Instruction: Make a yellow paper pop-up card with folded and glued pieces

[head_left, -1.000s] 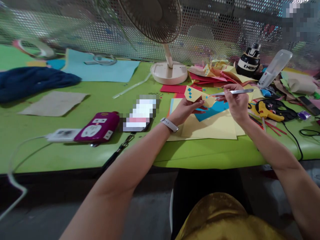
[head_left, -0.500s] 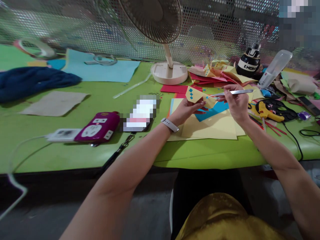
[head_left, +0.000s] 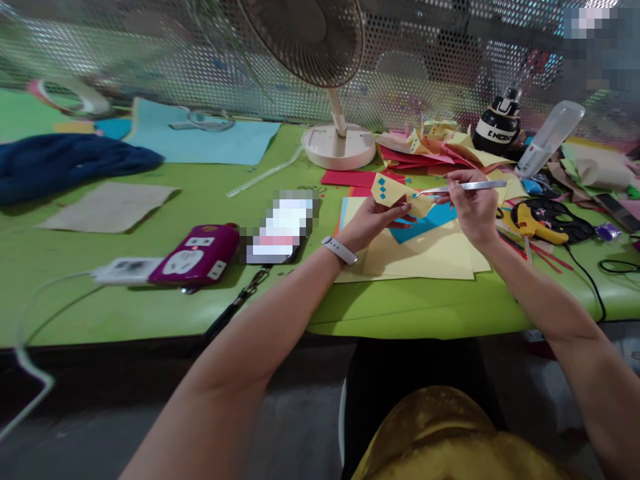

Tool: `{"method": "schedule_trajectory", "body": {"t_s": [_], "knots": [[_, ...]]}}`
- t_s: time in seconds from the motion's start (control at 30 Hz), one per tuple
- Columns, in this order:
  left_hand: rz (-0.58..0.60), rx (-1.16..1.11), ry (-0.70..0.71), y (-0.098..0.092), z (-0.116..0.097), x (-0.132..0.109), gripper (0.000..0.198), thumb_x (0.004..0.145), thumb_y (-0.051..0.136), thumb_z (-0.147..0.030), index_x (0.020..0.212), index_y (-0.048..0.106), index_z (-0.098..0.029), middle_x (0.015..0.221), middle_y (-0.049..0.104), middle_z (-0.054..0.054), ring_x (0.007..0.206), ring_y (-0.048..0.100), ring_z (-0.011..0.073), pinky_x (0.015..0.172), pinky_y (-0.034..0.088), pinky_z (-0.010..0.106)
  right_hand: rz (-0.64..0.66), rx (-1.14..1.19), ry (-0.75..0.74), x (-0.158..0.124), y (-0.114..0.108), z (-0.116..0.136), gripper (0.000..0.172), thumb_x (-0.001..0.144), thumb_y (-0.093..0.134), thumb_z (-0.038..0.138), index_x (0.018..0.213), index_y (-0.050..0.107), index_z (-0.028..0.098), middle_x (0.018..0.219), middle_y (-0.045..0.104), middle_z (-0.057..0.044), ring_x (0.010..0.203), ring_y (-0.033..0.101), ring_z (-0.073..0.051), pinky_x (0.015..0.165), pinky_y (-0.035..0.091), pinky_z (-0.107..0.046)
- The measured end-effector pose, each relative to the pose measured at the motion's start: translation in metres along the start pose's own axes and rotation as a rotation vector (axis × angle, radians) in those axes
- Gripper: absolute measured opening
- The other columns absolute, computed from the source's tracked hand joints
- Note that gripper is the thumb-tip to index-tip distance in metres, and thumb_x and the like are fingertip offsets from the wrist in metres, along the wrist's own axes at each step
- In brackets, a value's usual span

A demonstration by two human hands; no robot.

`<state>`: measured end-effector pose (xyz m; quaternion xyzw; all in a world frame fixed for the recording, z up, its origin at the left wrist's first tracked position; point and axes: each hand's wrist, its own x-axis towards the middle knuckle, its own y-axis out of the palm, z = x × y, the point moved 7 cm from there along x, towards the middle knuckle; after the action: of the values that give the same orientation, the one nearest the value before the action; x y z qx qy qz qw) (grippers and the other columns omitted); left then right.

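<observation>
My left hand (head_left: 376, 219) is closed on a folded yellow paper piece (head_left: 391, 191) that bears a row of small blue diamonds on its left part. In my right hand (head_left: 469, 203) is a pair of silver tweezers (head_left: 483, 185), pinched between the fingers. Their tips point left and meet the yellow paper at a small blue bit (head_left: 415, 196); whether they grip it or only touch it, I cannot tell. Beneath both hands lie yellow paper sheets (head_left: 423, 259) and a blue paper sheet (head_left: 417, 228).
A white fan (head_left: 340, 150) stands behind my hands. To the right are a yellow-handled glue gun (head_left: 543, 228), a black bottle (head_left: 497, 127) and paper scraps (head_left: 425, 150). A phone (head_left: 280, 228), a purple power strip (head_left: 200, 257) and a dark blue cloth (head_left: 70, 163) lie left.
The tweezer tips have shifted very slightly against the yellow paper. Both hands stay nearly in place, and everything else looks the same.
</observation>
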<state>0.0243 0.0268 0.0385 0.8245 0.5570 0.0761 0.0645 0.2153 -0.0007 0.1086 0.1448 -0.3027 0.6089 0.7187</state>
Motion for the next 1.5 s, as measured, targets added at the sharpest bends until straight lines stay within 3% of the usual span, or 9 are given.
{"method": "schedule_trajectory", "body": {"t_s": [0.37, 0.57, 0.8, 1.07, 1.5], "knots": [[0.011, -0.015, 0.012, 0.000, -0.002, 0.000, 0.042, 0.071, 0.094, -0.041, 0.095, 0.070, -0.015, 0.091, 0.080, 0.009, 0.083, 0.080, 0.0238, 0.076, 0.067, 0.034, -0.022, 0.026, 0.025, 0.005, -0.005, 0.004, 0.052, 0.088, 0.066, 0.080, 0.100, 0.062, 0.029, 0.083, 0.076, -0.001, 0.071, 0.080, -0.020, 0.059, 0.065, -0.032], [-0.005, 0.002, 0.011, -0.001, -0.001, 0.000, 0.042, 0.071, 0.094, -0.042, 0.091, 0.070, -0.016, 0.086, 0.079, 0.007, 0.080, 0.080, 0.0221, 0.074, 0.066, 0.031, 0.001, 0.080, 0.079, 0.004, -0.001, -0.009, 0.055, 0.086, 0.068, 0.080, 0.100, 0.062, 0.028, 0.071, 0.072, 0.003, 0.072, 0.081, -0.020, 0.060, 0.065, -0.030], [0.003, -0.011, -0.002, 0.000, 0.000, 0.000, 0.039, 0.075, 0.093, -0.039, 0.097, 0.070, -0.016, 0.087, 0.078, 0.006, 0.083, 0.080, 0.0217, 0.083, 0.067, 0.038, 0.028, 0.050, 0.079, 0.004, -0.001, -0.021, 0.045, 0.093, 0.064, 0.072, 0.106, 0.061, 0.029, 0.083, 0.074, 0.000, 0.086, 0.082, -0.021, 0.063, 0.065, -0.030], [-0.001, -0.032, 0.006, 0.000, 0.000, 0.001, 0.041, 0.071, 0.095, -0.038, 0.096, 0.072, -0.015, 0.087, 0.078, 0.007, 0.081, 0.080, 0.0233, 0.082, 0.068, 0.040, 0.002, 0.080, 0.055, 0.005, -0.003, -0.017, 0.050, 0.089, 0.067, 0.077, 0.103, 0.063, 0.029, 0.075, 0.073, 0.002, 0.074, 0.081, -0.021, 0.058, 0.063, -0.030], [0.022, -0.034, 0.012, 0.001, 0.001, 0.001, 0.048, 0.068, 0.096, -0.041, 0.098, 0.068, -0.016, 0.088, 0.079, 0.006, 0.083, 0.081, 0.0233, 0.081, 0.069, 0.038, 0.005, 0.091, 0.054, 0.005, -0.004, -0.017, 0.049, 0.091, 0.068, 0.074, 0.105, 0.063, 0.027, 0.081, 0.075, 0.000, 0.083, 0.082, -0.022, 0.060, 0.063, -0.029]]}}
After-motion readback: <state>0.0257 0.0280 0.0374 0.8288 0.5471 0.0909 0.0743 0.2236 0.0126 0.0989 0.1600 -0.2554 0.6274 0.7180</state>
